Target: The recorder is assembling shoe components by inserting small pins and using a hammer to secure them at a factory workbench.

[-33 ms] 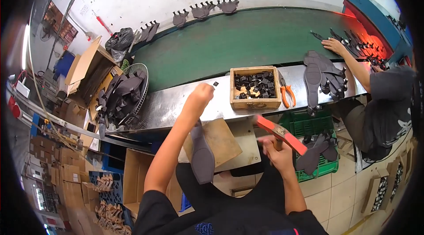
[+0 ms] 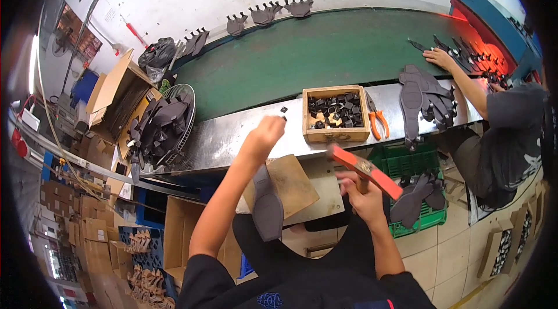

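My left hand (image 2: 263, 139) is closed, raised over the front of the metal ledge (image 2: 218, 137), its fingertips pinched. A small dark bit shows at the fingertips, too small to name. Just beyond them a small black square piece (image 2: 283, 110) lies on the ledge. Below that hand, a dark grey padded strap piece (image 2: 268, 210) lies across a worn board (image 2: 296, 187), its wide end hanging toward my lap. My right hand (image 2: 366, 201) grips the handle of a hammer (image 2: 372, 176) with a red head, held up right of the board.
A wooden box (image 2: 336, 136) of small black pieces stands on the ledge beside orange-handled pliers (image 2: 379, 125). Grey padded pieces (image 2: 412, 100) are stacked further right, near a co-worker's hand (image 2: 440, 59). A basket (image 2: 189, 114) holds more at left. Behind runs a green conveyor belt (image 2: 302, 47).
My left hand has drawn slightly nearer to me, away from the black square piece. The hammer head has shifted a little left and up.
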